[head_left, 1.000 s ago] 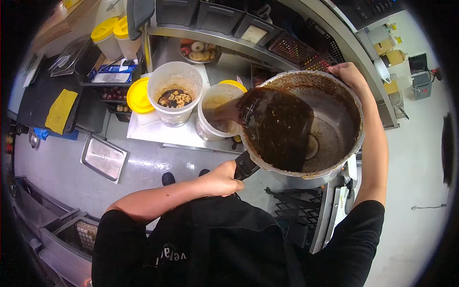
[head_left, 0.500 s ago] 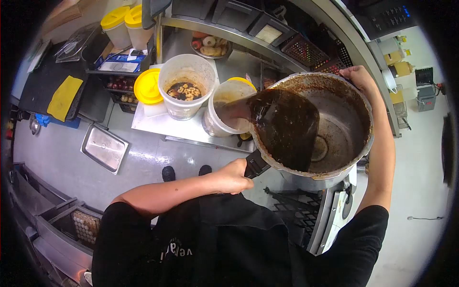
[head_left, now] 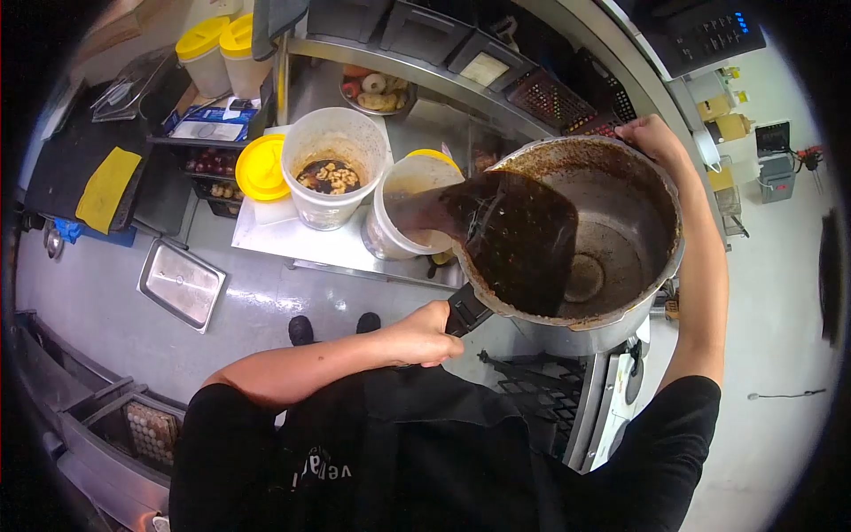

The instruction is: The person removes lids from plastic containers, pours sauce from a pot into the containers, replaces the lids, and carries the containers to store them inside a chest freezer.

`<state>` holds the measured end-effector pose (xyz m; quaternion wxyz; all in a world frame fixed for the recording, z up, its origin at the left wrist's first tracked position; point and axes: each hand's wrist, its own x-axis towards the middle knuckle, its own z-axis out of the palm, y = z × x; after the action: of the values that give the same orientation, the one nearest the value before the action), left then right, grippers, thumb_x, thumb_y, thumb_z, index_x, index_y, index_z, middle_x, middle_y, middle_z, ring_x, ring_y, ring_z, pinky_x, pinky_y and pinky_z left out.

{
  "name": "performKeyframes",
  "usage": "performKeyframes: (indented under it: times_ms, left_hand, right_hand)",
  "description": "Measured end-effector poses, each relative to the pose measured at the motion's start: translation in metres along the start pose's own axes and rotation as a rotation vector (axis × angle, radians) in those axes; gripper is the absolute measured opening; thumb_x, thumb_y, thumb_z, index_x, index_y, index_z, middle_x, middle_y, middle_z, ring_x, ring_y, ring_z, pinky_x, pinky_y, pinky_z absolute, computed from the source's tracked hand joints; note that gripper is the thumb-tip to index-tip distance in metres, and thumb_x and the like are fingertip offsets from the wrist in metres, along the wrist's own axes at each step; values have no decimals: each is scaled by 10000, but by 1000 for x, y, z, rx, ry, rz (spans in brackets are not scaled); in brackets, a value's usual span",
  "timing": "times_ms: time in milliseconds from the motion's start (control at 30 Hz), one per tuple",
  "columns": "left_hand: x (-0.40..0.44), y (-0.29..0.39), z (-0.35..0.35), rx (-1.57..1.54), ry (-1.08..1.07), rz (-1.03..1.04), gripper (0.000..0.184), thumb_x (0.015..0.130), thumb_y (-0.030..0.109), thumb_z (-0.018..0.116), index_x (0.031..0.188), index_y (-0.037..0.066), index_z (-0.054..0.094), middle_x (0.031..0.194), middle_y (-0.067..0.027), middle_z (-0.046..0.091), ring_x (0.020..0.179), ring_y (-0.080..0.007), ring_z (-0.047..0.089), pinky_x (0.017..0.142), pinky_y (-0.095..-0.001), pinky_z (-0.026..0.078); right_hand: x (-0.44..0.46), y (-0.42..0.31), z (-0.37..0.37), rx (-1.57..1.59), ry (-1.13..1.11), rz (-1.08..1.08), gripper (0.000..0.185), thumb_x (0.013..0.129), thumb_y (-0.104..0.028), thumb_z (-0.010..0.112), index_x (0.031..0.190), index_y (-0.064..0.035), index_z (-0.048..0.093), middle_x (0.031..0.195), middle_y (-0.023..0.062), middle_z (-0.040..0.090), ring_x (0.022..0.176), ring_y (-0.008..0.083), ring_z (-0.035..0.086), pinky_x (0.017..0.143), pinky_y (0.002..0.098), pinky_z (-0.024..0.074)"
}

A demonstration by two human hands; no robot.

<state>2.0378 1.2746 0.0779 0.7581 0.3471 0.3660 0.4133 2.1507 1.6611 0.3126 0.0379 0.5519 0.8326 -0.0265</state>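
A large metal pot (head_left: 620, 208), crusted brown inside, is tilted to the left between my hands. My left hand (head_left: 427, 337) is closed round its black handle (head_left: 467, 310). At the far right rim my right hand (head_left: 656, 140) grips the pot's other side; what the fingers wrap there is partly hidden. Dark brown liquid (head_left: 523, 244) runs over the pot's left edge into a white plastic bucket (head_left: 383, 213). Beside that stands a second white bucket (head_left: 332, 133) holding dark liquid and pale chunks. A yellow lid (head_left: 262, 168) lies left of it.
Both buckets stand on a low metal table (head_left: 266, 232). Behind them is a bowl of vegetables (head_left: 377, 89) under a shelf with black bins (head_left: 425, 35). A metal tray (head_left: 183, 282) lies on the floor at left. A black folding rack (head_left: 536, 399) sits below the pot.
The surroundings have shifted slightly left in view. Liquid keeps flowing from the pot into the bucket, and both hands keep their grip.
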Motion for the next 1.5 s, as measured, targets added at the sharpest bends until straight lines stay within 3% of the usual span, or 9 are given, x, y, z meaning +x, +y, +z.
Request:
performKeyframes:
  times_ms: [67,633,700,900,967,1433,1500]
  left_hand:
    - [-12,21,4,36,53,-66,185,710,-38,541,884,-29,480,537,-29,466,404,-84,410,367,-253,294]
    - [5,-12,1,-68,-44,-10,154,702,-39,537,832,-7,460,543,-37,467,393,-86,396,361,-251,282]
    - [5,-11,2,-59,-39,-7,144,700,-42,537,813,-3,456,541,-37,465,391,-84,393,362,-249,279]
    - [5,-6,4,-137,-73,10,165,685,-28,540,822,-34,449,531,-18,437,388,-74,374,346,-248,278]
    - [8,-10,2,-133,-86,20,152,684,-56,544,758,20,436,525,-35,450,387,-81,387,359,-243,275]
    - [11,-8,-2,-173,-102,-10,172,676,-64,555,793,-12,441,563,-37,452,402,-74,375,354,-235,271]
    - [10,-7,-3,-182,-110,-22,179,672,-64,559,798,-19,442,563,-40,455,402,-74,378,354,-237,272]
  right_hand:
    - [1,-2,-1,9,9,-12,212,832,-223,673,830,-14,709,697,27,647,612,111,555,586,316,467]
    - [-19,-25,-19,-51,45,-36,259,793,-256,706,760,0,679,611,27,589,562,136,528,535,333,429]
    - [-26,-36,-24,-196,48,35,328,762,-319,726,858,-7,695,760,139,665,692,241,606,664,388,474]
    - [-6,-20,-29,-226,63,-63,390,759,-335,727,892,26,670,792,156,657,709,277,613,649,422,486]
    - [-5,-26,-33,-257,38,-30,393,754,-333,733,896,27,667,786,158,651,710,279,611,647,422,484]
    - [-7,-40,-40,-226,60,-27,399,746,-308,734,884,58,651,778,191,644,764,302,624,690,413,478]
    - [-8,-44,-44,-349,74,-78,400,752,-299,725,888,68,645,790,192,649,780,316,629,686,418,481]
